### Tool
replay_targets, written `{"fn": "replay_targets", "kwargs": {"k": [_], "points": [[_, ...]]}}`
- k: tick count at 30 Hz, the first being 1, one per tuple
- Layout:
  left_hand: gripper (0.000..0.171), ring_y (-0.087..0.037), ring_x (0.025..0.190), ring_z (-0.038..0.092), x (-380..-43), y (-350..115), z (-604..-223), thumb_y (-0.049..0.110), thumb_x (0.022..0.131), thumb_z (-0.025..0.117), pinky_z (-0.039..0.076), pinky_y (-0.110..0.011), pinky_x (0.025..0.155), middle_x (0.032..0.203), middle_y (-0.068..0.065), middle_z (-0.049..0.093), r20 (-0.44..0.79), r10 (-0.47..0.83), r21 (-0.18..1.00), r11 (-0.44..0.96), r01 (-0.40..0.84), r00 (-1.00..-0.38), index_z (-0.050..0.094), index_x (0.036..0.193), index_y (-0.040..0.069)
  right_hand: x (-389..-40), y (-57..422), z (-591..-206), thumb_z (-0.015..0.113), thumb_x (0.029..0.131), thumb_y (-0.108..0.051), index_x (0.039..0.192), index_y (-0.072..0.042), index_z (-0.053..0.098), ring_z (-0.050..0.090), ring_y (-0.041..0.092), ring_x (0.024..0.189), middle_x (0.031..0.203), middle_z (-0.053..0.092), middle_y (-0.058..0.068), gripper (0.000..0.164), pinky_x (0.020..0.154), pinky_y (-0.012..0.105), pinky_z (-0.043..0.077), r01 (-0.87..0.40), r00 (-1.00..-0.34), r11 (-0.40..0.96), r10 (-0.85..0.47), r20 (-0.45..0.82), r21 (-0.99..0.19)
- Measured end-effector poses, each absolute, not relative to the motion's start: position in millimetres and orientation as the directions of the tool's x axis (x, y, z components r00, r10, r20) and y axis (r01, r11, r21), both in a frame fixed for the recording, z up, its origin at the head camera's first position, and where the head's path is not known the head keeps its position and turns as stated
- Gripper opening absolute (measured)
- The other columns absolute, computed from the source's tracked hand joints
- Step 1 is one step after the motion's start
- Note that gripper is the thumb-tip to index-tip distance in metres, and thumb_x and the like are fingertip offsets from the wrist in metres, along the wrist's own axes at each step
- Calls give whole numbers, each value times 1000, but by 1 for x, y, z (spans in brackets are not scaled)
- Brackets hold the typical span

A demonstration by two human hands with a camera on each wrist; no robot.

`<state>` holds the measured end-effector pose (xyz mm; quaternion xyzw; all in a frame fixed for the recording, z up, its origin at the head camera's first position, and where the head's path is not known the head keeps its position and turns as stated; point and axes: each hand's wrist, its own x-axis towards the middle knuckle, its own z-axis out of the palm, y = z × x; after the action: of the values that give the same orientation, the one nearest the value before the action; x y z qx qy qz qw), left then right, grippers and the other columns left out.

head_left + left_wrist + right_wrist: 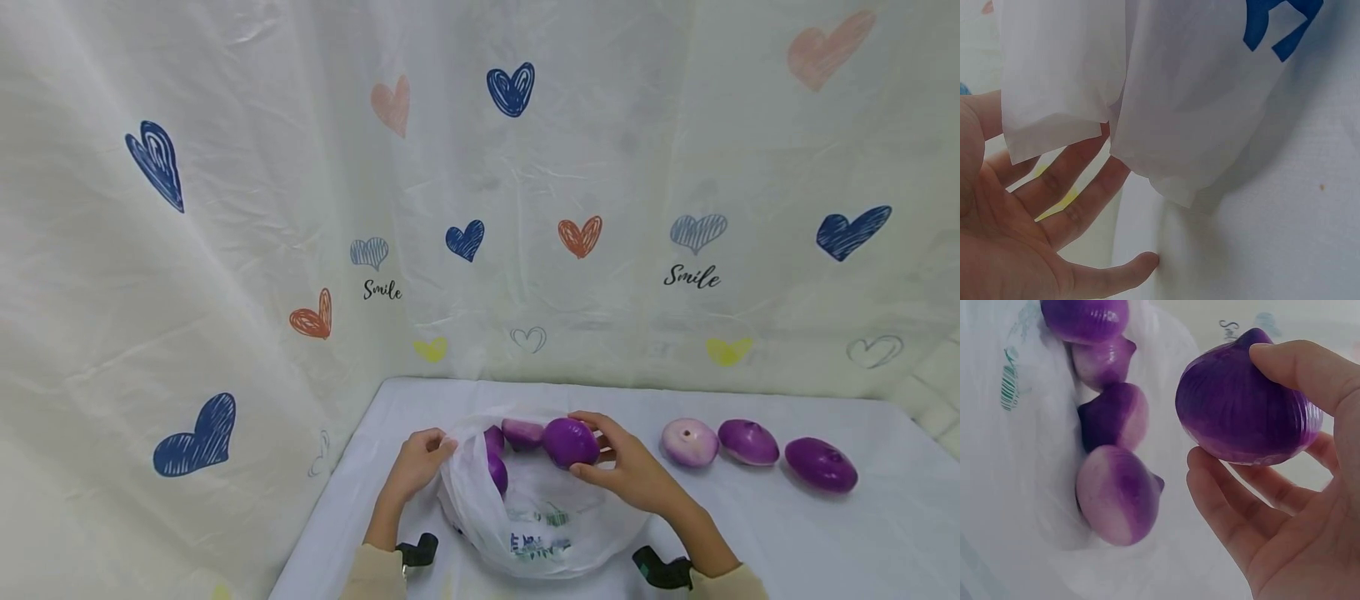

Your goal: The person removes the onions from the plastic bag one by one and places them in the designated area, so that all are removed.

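Note:
A white plastic bag [551,546] with green and blue print lies on the table, its mouth spread. My left hand [416,465] pinches the bag's left rim between thumb and fingers; in the left wrist view, the plastic [1191,112] covers the fingertips. My right hand [630,471] grips a purple onion [568,442] over the bag's mouth, thumb on one side and fingers on the other. Several purple-and-pale onions [1119,494] sit in a row inside the bag in the right wrist view. The bag's left side partly hides some of them in the head view.
Right of the bag, a pale onion [689,442], a purple onion [748,442] and a darker onion [821,465] lie on the white-covered table [885,542]. A white curtain [615,167] printed with hearts hangs behind and to the left.

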<state>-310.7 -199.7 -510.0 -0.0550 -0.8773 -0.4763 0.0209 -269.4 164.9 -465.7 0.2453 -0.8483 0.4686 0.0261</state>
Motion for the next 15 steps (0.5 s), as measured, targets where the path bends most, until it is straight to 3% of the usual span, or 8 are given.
{"fn": "replay_targets", "kwargs": {"k": [15], "points": [[23, -18, 81, 54, -309, -200, -509, 30, 99, 67, 44, -33, 71, 85, -3, 63, 90, 79, 850, 514, 118, -993, 67, 90, 9, -268, 185, -454, 79, 90, -19, 149, -11, 45, 66, 8, 95, 129, 56, 19, 68, 84, 30, 57, -492, -862, 397, -350, 368, -775]]}}
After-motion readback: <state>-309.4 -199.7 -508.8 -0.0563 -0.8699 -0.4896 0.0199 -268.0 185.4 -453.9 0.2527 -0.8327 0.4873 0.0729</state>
